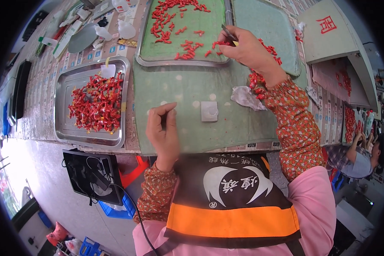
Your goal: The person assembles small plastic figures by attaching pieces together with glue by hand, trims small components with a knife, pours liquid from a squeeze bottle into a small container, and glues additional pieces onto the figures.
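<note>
My right hand (245, 49) reaches over the near right corner of a green-lined metal tray (200, 64). A slim dark tool with a yellow part (229, 35) is gripped in its fingers; what kind of tool it is, I cannot tell. At those fingertips shows a small red piece (219, 44); whether it is pinched or lying there is unclear. Several similar small red pieces (162, 25) are scattered across the tray. My left hand (163, 132) hovers above the green cloth (179, 85), thumb and forefinger curled into a pinch with nothing visible between them. A small white square pad (209, 112) lies to its right.
On the left stands a metal tray (60, 102) heaped with shiny red-and-gold pieces (96, 104). A second green-lined tray (260, 25) is at the back right, beside a white box (328, 38). Crumpled white paper (246, 97) lies under my right forearm. Another person (358, 153) sits far right.
</note>
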`<state>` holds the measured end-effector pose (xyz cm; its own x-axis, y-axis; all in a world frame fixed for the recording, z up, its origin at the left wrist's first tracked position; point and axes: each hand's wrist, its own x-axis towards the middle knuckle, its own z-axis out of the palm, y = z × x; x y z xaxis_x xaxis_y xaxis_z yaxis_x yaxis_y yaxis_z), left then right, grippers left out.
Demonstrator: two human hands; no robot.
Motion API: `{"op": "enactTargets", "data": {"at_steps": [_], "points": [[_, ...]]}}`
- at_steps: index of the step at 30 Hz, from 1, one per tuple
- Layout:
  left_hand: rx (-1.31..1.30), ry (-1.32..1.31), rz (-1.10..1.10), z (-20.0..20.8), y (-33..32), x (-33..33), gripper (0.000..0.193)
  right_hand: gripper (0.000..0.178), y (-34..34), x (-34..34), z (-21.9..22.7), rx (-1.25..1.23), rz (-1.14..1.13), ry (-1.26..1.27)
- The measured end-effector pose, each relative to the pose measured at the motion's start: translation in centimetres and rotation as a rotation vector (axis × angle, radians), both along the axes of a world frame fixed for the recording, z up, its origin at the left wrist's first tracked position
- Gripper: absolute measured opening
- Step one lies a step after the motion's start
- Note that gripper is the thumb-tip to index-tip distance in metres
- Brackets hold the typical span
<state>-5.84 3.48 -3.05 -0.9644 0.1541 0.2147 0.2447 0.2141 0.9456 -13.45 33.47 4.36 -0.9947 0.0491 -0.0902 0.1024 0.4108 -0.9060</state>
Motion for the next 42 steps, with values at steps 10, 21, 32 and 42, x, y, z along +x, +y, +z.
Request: {"op": "enactTargets", "data": {"at_steps": [10,21,32,42], "points": [[-0.01,0.175,0.088,0.1,-0.1,2.2,0.014,0.016,-4.3,16.9,-1.3,0.053,-0.051,-0.181],[-0.238,0.447,-0.435,2.2,1.9,6.4,0.033,0.02,-5.6,20.4,-2.3,0.171,-0.34,0.032],[-0.252,0.26,-0.459,2.4,2.4,7.4,0.023,0.023,-7.9,18.6,-3.5,0.64,-0.125,0.211],[0.107,-0.454,-0.404,2.9,3.0,8.6,0.03,0.015,-7.9,19.8,-2.1,0.129,-0.195,0.047]]}}
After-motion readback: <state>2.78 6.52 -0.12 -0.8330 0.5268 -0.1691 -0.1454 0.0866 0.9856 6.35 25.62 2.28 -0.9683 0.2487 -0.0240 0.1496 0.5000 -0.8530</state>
